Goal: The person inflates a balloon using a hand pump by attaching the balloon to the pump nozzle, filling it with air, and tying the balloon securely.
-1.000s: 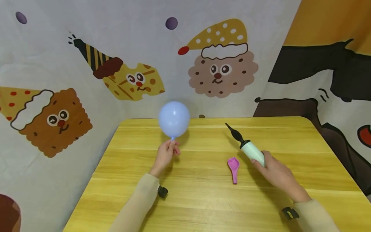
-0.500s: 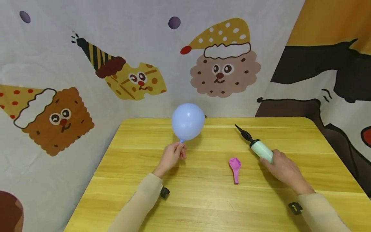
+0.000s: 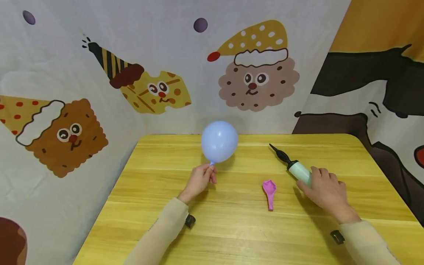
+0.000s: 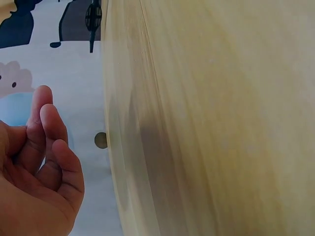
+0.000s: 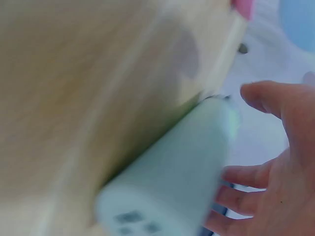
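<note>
Head view, centre: a round, inflated pale-blue balloon is pinched at its neck by the left hand. Right of centre, a mint-green, black-nozzled cylindrical pump is ungripped by the loosely extended right hand; nearer centre, a flat pink balloon is laid on the yellow wood-grain table.

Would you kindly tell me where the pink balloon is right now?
In the head view, the pink balloon lies on the table right of centre, between the left hand and the right hand, near the pump.
</note>
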A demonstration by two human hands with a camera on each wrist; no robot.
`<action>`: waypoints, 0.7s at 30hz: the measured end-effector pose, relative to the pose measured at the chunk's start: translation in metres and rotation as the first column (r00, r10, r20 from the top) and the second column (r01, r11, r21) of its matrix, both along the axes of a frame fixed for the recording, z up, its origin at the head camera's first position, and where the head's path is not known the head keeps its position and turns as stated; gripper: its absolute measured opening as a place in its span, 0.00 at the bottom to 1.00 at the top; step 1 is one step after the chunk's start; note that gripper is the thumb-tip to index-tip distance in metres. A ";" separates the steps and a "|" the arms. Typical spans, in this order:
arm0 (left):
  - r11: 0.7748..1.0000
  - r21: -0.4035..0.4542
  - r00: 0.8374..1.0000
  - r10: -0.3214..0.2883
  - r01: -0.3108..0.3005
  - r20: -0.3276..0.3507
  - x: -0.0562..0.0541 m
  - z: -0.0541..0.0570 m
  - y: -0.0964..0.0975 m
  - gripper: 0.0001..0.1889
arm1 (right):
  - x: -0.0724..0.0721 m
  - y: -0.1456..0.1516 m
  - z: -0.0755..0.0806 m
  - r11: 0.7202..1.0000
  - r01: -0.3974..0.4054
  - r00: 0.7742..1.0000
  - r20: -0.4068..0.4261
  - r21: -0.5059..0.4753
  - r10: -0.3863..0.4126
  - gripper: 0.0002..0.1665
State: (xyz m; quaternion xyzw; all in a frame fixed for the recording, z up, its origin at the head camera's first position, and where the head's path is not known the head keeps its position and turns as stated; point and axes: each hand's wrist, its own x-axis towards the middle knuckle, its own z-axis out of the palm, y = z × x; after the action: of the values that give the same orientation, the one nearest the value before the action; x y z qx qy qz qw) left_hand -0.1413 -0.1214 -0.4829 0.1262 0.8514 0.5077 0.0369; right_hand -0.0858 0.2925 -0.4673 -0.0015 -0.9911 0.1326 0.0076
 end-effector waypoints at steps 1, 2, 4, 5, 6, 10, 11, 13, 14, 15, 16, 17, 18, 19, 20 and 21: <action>1.000 0.002 1.000 -0.002 0.002 0.000 0.000 0.000 0.001 0.16 | 0.001 -0.005 0.003 1.000 -0.011 0.999 -0.038 0.004 0.012 0.51; 1.000 0.006 1.000 -0.004 0.004 0.003 0.001 0.000 0.002 0.16 | 0.002 -0.011 0.007 1.000 -0.026 0.997 -0.076 0.002 0.026 0.48; 1.000 0.007 1.000 -0.009 0.009 0.000 0.001 0.000 0.005 0.16 | 0.003 -0.024 0.014 0.997 -0.075 0.982 -0.174 -0.011 0.072 0.40; 1.000 0.006 1.000 -0.011 0.011 -0.002 0.000 -0.001 0.006 0.16 | 0.003 -0.031 0.016 0.994 -0.101 0.972 -0.215 -0.033 0.092 0.36; 1.000 0.004 1.000 -0.014 0.014 -0.004 0.000 -0.001 0.008 0.16 | 0.003 -0.039 0.020 0.989 -0.132 0.964 -0.240 -0.062 0.113 0.31; 1.000 -0.003 0.999 -0.028 0.028 -0.016 0.001 0.000 0.014 0.16 | -0.001 -0.071 0.028 0.935 -0.231 0.955 -0.244 -0.269 0.166 0.20; 0.999 0.002 0.999 -0.033 0.034 -0.015 0.002 0.000 0.016 0.16 | -0.003 -0.078 0.029 0.912 -0.243 0.959 -0.225 -0.331 0.174 0.20; 0.999 0.011 0.999 -0.049 0.049 -0.016 0.003 0.001 0.021 0.16 | -0.007 -0.093 0.028 0.866 -0.256 0.963 -0.189 -0.428 0.191 0.21; 0.998 0.014 0.998 -0.056 0.056 -0.017 0.004 0.001 0.024 0.16 | -0.009 -0.100 0.027 0.846 -0.258 0.965 -0.171 -0.467 0.199 0.21; 0.998 0.015 0.998 -0.064 0.064 -0.017 0.005 0.002 0.027 0.16 | -0.011 -0.106 0.025 0.826 -0.261 0.965 -0.158 -0.499 0.209 0.22; 0.997 0.018 0.997 -0.072 0.072 -0.015 0.005 0.002 0.030 0.16 | -0.013 -0.112 0.024 0.807 -0.260 0.966 -0.139 -0.530 0.220 0.23; 0.997 0.022 0.997 -0.080 0.080 -0.012 0.006 0.003 0.033 0.16 | -0.016 -0.118 0.022 0.790 -0.262 0.965 -0.124 -0.555 0.233 0.24; 0.996 0.022 0.996 -0.086 0.086 -0.009 0.007 0.003 0.036 0.16 | -0.018 -0.124 0.021 0.774 -0.256 0.965 -0.106 -0.580 0.240 0.24; 0.995 0.024 0.996 -0.093 0.093 -0.007 0.008 0.003 0.039 0.16 | -0.021 -0.129 0.018 0.759 -0.253 0.964 -0.091 -0.600 0.250 0.25; 0.995 0.018 0.995 -0.098 0.098 -0.007 0.009 0.004 0.041 0.16 | -0.023 -0.134 0.017 0.740 -0.246 0.964 -0.076 -0.626 0.256 0.26; 0.994 0.016 0.995 -0.104 0.104 -0.005 0.009 0.005 0.044 0.16 | -0.025 -0.138 0.016 0.721 -0.238 0.962 -0.058 -0.650 0.265 0.26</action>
State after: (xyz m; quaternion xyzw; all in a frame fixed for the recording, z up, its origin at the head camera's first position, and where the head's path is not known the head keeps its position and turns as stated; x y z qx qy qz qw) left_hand -0.1320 -0.0776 -0.4783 0.1717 0.8397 0.5116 0.0603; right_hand -0.1104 0.1547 -0.4510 0.1280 -0.8735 0.4686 -0.0308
